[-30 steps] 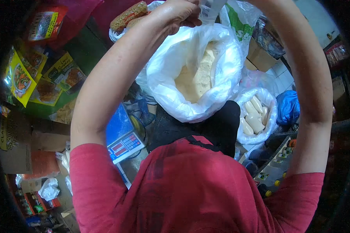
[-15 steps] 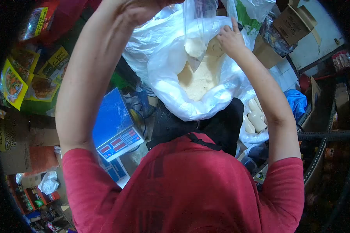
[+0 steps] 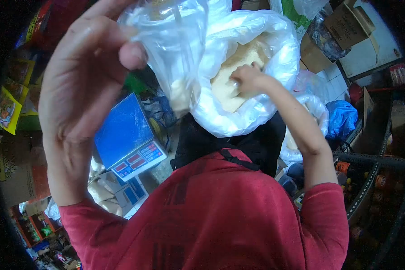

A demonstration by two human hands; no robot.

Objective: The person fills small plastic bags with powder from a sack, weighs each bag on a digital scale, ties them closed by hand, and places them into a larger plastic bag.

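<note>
My left hand (image 3: 92,58) is raised close to the camera, its thumb and fingers closed on the top of a clear plastic bag (image 3: 177,49). A small amount of pale powder (image 3: 180,96) lies in the bag's bottom corner. Down inside the large white plastic sack (image 3: 281,45), my right hand (image 3: 249,78) is at the surface of the cream-coloured powder (image 3: 247,54). Its fingers are curled, and what they grip is hard to make out. The sack's mouth is rolled open in front of my knees.
A digital scale (image 3: 126,130) with a blue platform stands left of my legs. Filled bags (image 3: 105,191) lie beside it. An open cardboard box (image 3: 344,27) is at the upper right, with a blue plastic bag (image 3: 341,118) below it. Metal shelving (image 3: 369,159) runs along the right.
My left hand has come down and left, nearer the camera, carrying the clear bag from above the sack. My right hand has moved from the sack's rim down into the powder.
</note>
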